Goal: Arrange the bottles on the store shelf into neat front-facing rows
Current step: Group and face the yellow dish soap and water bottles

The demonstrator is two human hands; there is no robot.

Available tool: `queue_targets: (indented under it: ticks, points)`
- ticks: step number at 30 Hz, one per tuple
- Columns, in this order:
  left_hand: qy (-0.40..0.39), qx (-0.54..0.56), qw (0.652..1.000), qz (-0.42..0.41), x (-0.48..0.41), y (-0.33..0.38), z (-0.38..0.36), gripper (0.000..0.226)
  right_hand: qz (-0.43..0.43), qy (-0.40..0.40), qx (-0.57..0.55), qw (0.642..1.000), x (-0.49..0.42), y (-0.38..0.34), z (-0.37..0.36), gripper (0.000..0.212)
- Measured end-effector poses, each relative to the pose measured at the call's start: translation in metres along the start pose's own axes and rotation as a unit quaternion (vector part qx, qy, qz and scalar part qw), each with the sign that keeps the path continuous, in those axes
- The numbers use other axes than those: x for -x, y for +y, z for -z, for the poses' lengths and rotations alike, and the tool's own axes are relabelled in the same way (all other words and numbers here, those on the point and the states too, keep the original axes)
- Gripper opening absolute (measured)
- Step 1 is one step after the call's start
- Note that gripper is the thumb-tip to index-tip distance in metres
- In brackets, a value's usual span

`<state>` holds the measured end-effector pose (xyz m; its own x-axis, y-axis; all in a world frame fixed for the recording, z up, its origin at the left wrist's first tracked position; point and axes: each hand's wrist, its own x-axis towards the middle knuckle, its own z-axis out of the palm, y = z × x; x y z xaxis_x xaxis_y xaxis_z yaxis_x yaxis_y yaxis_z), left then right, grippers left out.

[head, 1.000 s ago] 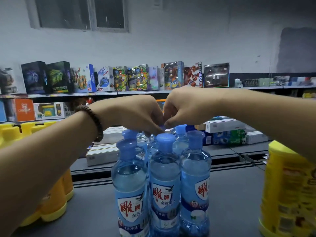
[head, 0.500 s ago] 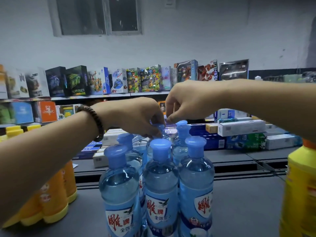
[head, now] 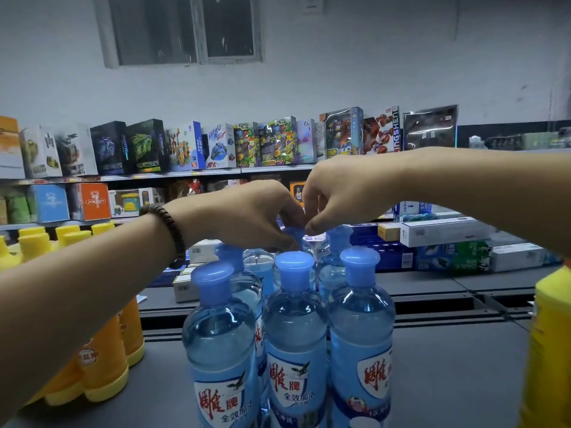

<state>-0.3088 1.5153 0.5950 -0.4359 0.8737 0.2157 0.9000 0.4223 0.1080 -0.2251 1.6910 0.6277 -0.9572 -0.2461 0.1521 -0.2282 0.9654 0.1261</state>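
Bottles (head: 295, 335) stand upright in a tight group on the dark shelf (head: 448, 366). Left hand (head: 244, 216) and right hand (head: 343, 193) both pinch the blue cap (head: 294, 235) of one bottle at the back.

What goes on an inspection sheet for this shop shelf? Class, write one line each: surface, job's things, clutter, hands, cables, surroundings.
Surface: dark grey shelf top.
Job's things: clear blue plastic bottles with blue caps, three in front, labels facing forward, more behind.
Clutter: yellow-orange plastic bottles at left; blurred yellow container at right edge.
Hands: left hand and right hand both pinch the cap of a rear blue bottle.
Cables: nothing seen.
Surroundings: colourful toy boxes on back shelves; grey wall with window.
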Motion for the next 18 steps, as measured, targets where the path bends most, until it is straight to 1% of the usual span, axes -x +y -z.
queue_targets:
  ticks: [2,5,10,12,14,16,18]
  points:
    - [0.003,0.022,1.000,0.010,0.003,0.000,0.001,0.011,-0.004,-0.001,0.003,1.000,0.001,-0.002,0.002,0.026]
    - [0.014,0.110,0.992,0.067,0.015,0.001,0.018,0.026,-0.005,0.001,-0.011,1.000,0.003,-0.007,0.007,0.026]
    - [0.029,0.144,0.982,0.117,0.062,-0.002,0.050,0.041,0.032,0.047,-0.075,0.996,0.001,-0.025,0.006,0.018]
    - [0.071,0.149,0.978,0.130,0.087,-0.009,0.043,0.039,0.053,0.053,-0.108,0.991,-0.002,-0.034,0.004,0.018]
    - [0.128,0.182,0.965,0.141,0.111,-0.018,0.026,0.033,0.080,0.036,-0.135,0.987,-0.006,-0.043,0.005,0.025]
    - [0.169,0.244,0.943,0.150,0.129,-0.024,0.001,0.028,0.107,0.010,-0.151,0.983,-0.011,-0.051,0.007,0.035]
    - [0.168,0.305,0.924,0.157,0.144,-0.027,-0.028,0.033,0.132,-0.017,-0.144,0.981,-0.015,-0.059,0.007,0.043]
